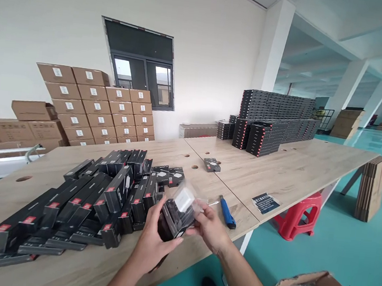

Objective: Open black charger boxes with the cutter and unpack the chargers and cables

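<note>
My left hand point(154, 237) is wrapped around a black box point(167, 227), holding it tilted over the table's front edge. A white shape shows on the box's upper face. Loose clear plastic film point(196, 194) stands out from its top and right side. With fingers pinched together, my right hand point(212, 229) grips the film at the box's right edge. Close by on the right lies a blue utility knife point(227, 213). To the left spreads a heap of black boxes point(93, 192) with red labels, many in shiny wrap.
Black boxes point(275, 120) stand stacked farther back on the wooden table point(297, 172). A single box point(212, 165) and a dark printed card point(265, 203) lie nearer. Below are a red stool point(301, 216) and a carton point(324, 284) of clear film. Brown cartons point(95, 105) line the wall.
</note>
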The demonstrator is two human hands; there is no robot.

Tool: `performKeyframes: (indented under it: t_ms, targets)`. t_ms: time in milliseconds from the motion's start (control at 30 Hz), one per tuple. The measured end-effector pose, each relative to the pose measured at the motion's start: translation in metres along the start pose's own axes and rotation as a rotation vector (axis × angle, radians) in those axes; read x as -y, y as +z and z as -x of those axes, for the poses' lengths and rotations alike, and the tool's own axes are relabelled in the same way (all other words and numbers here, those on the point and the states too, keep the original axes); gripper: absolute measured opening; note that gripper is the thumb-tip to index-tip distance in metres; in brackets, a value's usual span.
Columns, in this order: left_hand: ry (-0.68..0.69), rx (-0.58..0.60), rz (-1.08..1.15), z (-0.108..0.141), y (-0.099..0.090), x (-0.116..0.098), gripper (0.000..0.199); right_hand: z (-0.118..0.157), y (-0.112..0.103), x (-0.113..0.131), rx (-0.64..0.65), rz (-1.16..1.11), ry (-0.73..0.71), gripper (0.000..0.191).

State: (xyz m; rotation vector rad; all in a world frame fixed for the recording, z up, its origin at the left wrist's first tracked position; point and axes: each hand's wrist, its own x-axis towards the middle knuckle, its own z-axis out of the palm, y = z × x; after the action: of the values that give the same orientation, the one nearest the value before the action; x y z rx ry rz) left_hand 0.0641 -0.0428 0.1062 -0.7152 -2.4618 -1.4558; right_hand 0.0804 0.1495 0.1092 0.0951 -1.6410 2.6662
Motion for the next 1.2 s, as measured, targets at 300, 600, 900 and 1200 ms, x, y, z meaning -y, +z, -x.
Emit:
performKeyframes:
  t_ms: [300,600,900,1200]
  targets:
    - [-0.049,-0.256,0.341,0.005,0.045,0.022,0.12,-0.027,0.012,0.013,-0.079,0.446,-0.344,0.04]
    - [0.196,-0.371,0.427,-0.027,0.003,0.003,0.072,-0.031,0.006,0.022,-0.021,0.755,-0.545,0.028]
    - [0.152,-0.158,0.389,-0.039,0.001,0.019,0.038,-0.024,0.005,0.006,-0.035,0.535,-0.6,0.022]
    - [0.198,-0.155,0.108,-0.026,-0.001,0.042,0.015,-0.002,-0.006,-0.01,-0.027,0.794,-0.754,0.01]
